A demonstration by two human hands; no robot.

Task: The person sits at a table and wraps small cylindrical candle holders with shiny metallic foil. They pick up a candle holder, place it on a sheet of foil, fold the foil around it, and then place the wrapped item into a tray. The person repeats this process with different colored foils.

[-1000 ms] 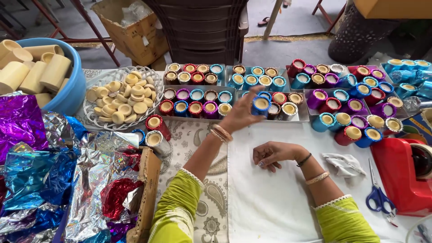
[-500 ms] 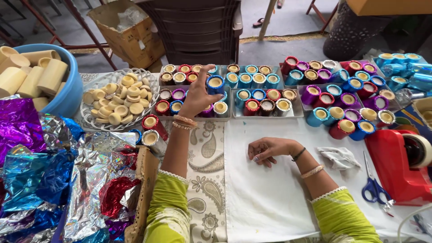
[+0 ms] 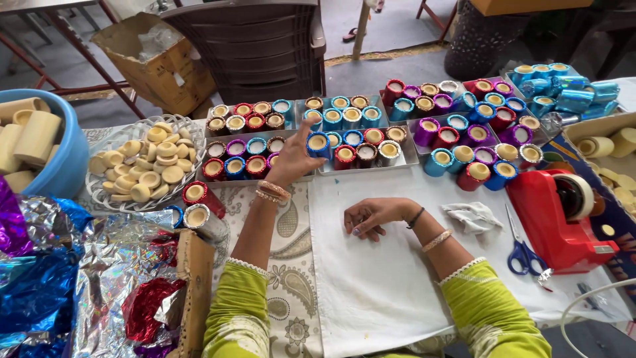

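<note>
Left hand has swung back right since half a second ago, fingers clamped on a blue foil-wrapped cup held just over the middle tray, by the other cups. Right hand unchanged: fingers loosely curled on the white cloth, holding nothing.

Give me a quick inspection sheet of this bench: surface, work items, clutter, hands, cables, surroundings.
Surface: white cloth over a paisley table cover.
Job's things: blue foil-wrapped cup held over the metal trays of wrapped cups; more wrapped cups to the right.
Clutter: foil sheets, basket of plain discs, blue tub of plain rolls, red tape dispenser, blue scissors, crumpled cloth.
Hands: left hand grips the blue cup; right hand rests empty on the white cloth.
Cables: white cable at the lower right.
Surroundings: stacked brown chairs, cardboard box.
</note>
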